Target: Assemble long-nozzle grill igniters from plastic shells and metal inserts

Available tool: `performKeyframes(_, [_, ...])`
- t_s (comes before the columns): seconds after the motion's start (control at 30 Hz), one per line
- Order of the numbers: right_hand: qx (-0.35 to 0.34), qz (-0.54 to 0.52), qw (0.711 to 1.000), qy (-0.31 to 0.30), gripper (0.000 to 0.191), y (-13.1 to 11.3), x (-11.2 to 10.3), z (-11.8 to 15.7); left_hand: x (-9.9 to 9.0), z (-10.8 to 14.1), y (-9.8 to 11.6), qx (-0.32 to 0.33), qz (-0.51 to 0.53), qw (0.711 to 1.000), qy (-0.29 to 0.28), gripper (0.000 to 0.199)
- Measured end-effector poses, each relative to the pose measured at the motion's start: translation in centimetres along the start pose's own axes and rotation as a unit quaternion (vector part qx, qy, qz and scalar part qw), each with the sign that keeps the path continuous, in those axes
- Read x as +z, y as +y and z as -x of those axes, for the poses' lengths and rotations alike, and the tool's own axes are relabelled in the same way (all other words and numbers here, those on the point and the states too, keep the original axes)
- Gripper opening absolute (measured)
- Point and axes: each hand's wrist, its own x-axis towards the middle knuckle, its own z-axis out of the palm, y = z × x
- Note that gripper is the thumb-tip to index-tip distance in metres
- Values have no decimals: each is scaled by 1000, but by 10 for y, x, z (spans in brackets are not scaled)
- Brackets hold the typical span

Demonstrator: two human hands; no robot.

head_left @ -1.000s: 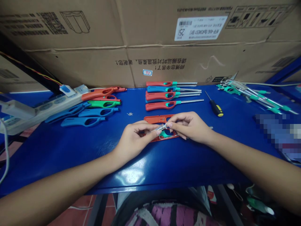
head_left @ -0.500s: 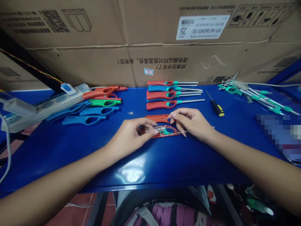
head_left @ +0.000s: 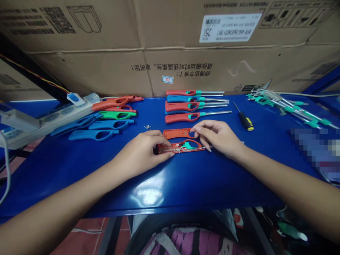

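An orange-red gas lighter half-shell [head_left: 195, 149] lies open-side up on the table, with a clear fuel tank [head_left: 170, 149], a white wire and a green trigger [head_left: 189, 145] inside. My left hand [head_left: 145, 148] grips its left end between thumb and fingers. My right hand [head_left: 215, 136] curls over the right end, its lower fingers at the lighter's metal tube, which shows again beyond the hand. The matching orange half-shell [head_left: 175, 133] lies just behind, its right end close to my right thumb and index finger.
Several assembled lighters [head_left: 183, 117] lie farther back. Empty coloured shells [head_left: 94, 135] rest beside a power strip [head_left: 55, 115] at left. Small screws [head_left: 147, 126] sit near my left hand. To the right are a screwdriver [head_left: 245, 120] and several metal tubes with green parts [head_left: 294, 108]. A cardboard box [head_left: 106, 74] stands behind.
The clear tank has gone down from my left fingers into the half-shell. My left hand has shifted slightly left and now holds the shell's end. My right hand has barely moved.
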Motion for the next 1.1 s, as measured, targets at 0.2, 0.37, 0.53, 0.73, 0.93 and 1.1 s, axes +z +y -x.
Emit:
performKeyframes(0.2, [-85,98,991,-30,26,2,1,8,1,1,0,-9,36,999,-4,15])
performKeyframes(0.37, [-221,246,938,-102,25,1,0,15,3,0,0,4,62,998,1,15])
performKeyframes(0.53, [-246,261,922,-148,28,2,-1,14,2,2,2,13,31,999,5,16])
performKeyframes(0.73, [-239,238,931,-142,26,4,-1,11,-1,0,0,-7,49,999,6,13])
performKeyframes(0.93, [-224,234,938,-126,25,5,-2,11,1,-2,-4,-13,84,996,17,12])
performKeyframes(1.1, [-249,258,923,-136,25,4,-3,10,2,-1,-4,-8,61,998,12,13])
